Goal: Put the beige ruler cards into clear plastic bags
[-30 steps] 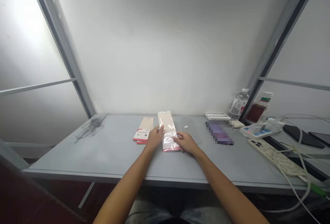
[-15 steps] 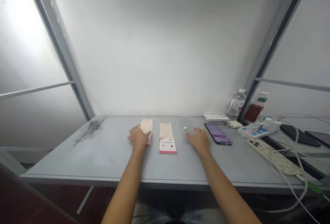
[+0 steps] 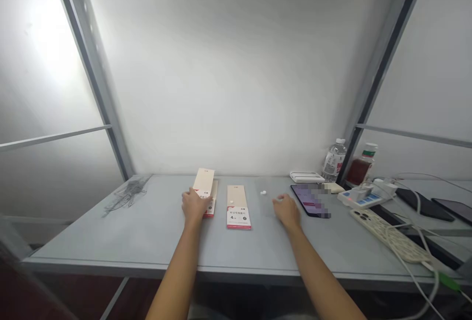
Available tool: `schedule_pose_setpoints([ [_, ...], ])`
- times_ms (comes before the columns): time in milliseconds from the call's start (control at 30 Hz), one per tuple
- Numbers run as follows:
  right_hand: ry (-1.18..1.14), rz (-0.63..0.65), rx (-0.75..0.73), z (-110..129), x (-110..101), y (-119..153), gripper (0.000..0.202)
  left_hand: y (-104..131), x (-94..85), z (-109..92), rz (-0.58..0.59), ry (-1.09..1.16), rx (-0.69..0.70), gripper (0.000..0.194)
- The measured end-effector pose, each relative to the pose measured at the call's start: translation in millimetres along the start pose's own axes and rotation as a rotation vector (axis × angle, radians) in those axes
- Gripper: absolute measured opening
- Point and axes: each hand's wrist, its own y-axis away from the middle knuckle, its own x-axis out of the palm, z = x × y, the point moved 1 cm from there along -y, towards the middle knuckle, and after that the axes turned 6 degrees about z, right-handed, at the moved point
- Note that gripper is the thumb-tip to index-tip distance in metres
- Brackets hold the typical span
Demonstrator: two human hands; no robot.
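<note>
My left hand (image 3: 195, 204) is closed on a long cream packet (image 3: 204, 180) with a white and red printed lower part. It is tilted up over a second, similar packet (image 3: 214, 194) on the desk. To their right lies another cream packet (image 3: 238, 209), flat, with a printed "4" and a small white bit (image 3: 231, 201) on it. My right hand (image 3: 286, 209) rests on the desk with its fingers curled in, beside a clear plastic sheet (image 3: 267, 207). Whether anything is in those fingers is hidden. A small white piece (image 3: 263, 192) lies at the sheet.
A phone (image 3: 310, 201) lies right of my right hand, with a white box (image 3: 307, 177) behind it. Further right are a water bottle (image 3: 334, 160), a jar (image 3: 361, 165), a power strip (image 3: 363, 196), a patterned phone case (image 3: 391, 236) and cables. Dark scribbles (image 3: 127, 194) mark the desk's left.
My left hand has closed on the top packet and lifted it off the one beneath, shifting it left. My right hand's spread fingers have curled in. The camera view has tilted up slightly.
</note>
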Motion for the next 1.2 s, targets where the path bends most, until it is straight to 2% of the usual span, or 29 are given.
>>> schedule_pose_setpoints([
  [100, 0.008, -0.02, -0.021, 0.5, -0.8, 2.7, 0.033, 0.6, 4.2, -0.6, 0.063, 0.06, 0.022, 0.061],
  [300, -0.081, -0.056, -0.07, 3.0, -7.0, 5.9, 0.031, 1.9, 6.4, -1.1, 0.047, 0.011, 0.035, 0.057],
  [400, -0.209, -0.038, -0.113, 7.7, -9.9, 7.6, 0.031, 4.5, 0.0, -3.3, 0.014, 0.033, 0.025, 0.066],
  [500, -0.547, 0.015, -0.231, 17.1, -8.5, 14.6, 0.036, 11.7, -6.3, -10.5, -0.001, 0.243, 0.119, 0.079],
  [533, -0.697, 0.047, -0.279, 21.0, -6.8, 18.0, 0.038, 15.5, -6.8, -14.3, 0.037, 0.346, 0.18, 0.081],
  [633, -0.954, 0.161, -0.37, 32.0, -0.1, 28.7, 0.047, 30.7, -1.3, -28.7, 0.321, 0.617, 0.37, 0.072],
  [700, -0.981, 0.217, -0.4, 37.0, 4.0, 33.5, 0.052, 41.7, 4.4, -37.7, 0.413, 0.639, 0.461, 0.069],
  [833, -0.976, 0.271, -0.449, 39.9, 8.2, 34.7, 0.056, 54.2, 12.4, -46.4, 0.389, 0.583, 0.503, 0.067],
  [1033, -0.932, 0.249, -0.462, 37.8, 8.9, 31.1, 0.056, 44.4, 15.9, -40.5, 0.363, 0.538, 0.449, 0.044],
  [1200, -0.914, 0.222, -0.487, 35.6, 6.5, 31.0, 0.055, 37.2, 20.0, -37.3, 0.357, 0.538, 0.42, 0.037],
])
